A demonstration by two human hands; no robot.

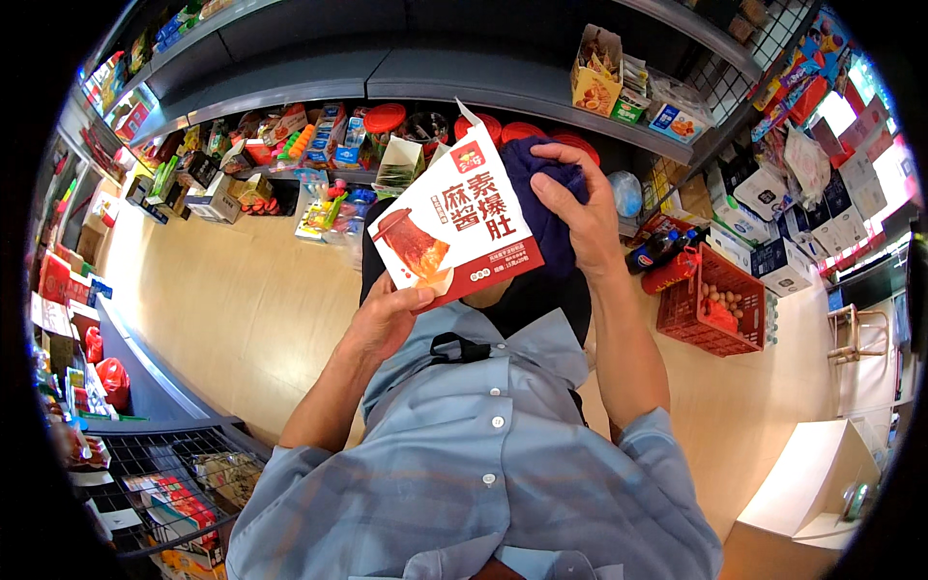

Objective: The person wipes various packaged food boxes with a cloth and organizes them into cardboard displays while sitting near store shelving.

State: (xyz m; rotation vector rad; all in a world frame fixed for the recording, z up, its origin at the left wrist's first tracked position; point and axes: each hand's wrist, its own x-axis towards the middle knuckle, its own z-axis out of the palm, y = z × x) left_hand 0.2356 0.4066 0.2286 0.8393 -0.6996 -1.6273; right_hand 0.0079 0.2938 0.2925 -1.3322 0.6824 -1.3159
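Observation:
A white and dark red cardboard snack box (483,237), printed with a picture of food, is tilted in front of my body. My left hand (385,314) grips its lower left corner, thumb on the printed face. At the box's right edge, my right hand (580,208) holds a crumpled dark purple cloth (543,198) against it, with the fingers bent over the cloth. One pointed flap of the box stands up at the top. The back of the box is hidden.
Ahead runs a grey shelf (425,72) with snack boxes (597,72) at its right. Below it stand red-lidded jars (385,119) and packets. A red crate (710,309) of eggs and drink bottles (657,253) are at the right. A wire rack (164,483) is at lower left.

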